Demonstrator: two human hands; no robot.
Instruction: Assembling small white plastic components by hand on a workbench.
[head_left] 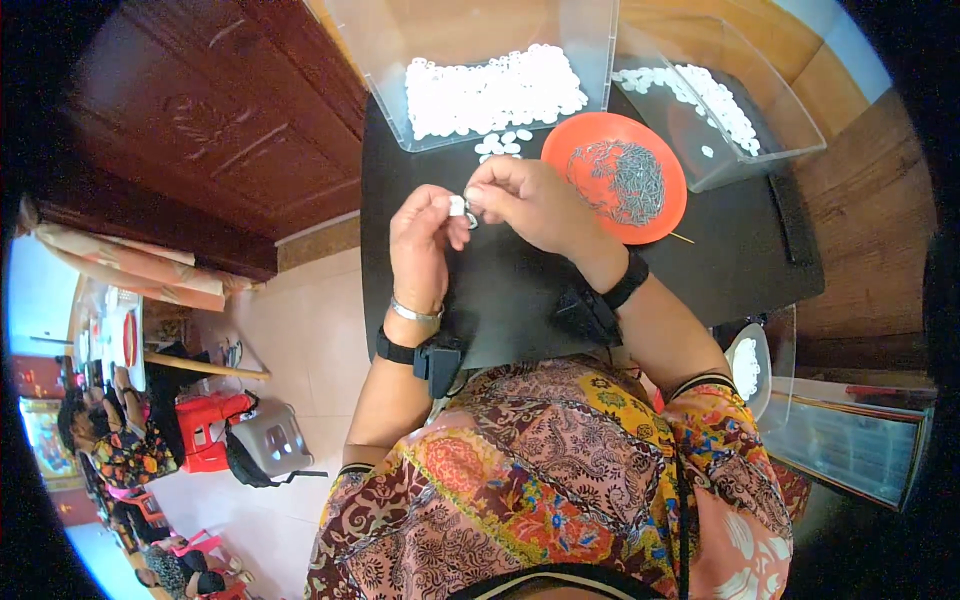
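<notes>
Table (pixel 500 310), dark and smooth, stands on a pale tiled floor (pixel 310 350), with a carved reddish wooden door (pixel 220 110) to the far left. On its far side sits a clear bin (pixel 390 105) of white pieces; right of that are an orange plate (pixel 584 130) of grey metal pins (pixel 638 185) and another clear bin (pixel 775 150). A small white piece (pixel 457 206) is pinched in the left hand (pixel 418 235), between the two hands. The right hand (pixel 535 200) has thumb and forefinger narrowed just right of it; I cannot tell whether they grip anything. The piece's long axis seems to run near to far; which end leads is too small to tell.
</notes>
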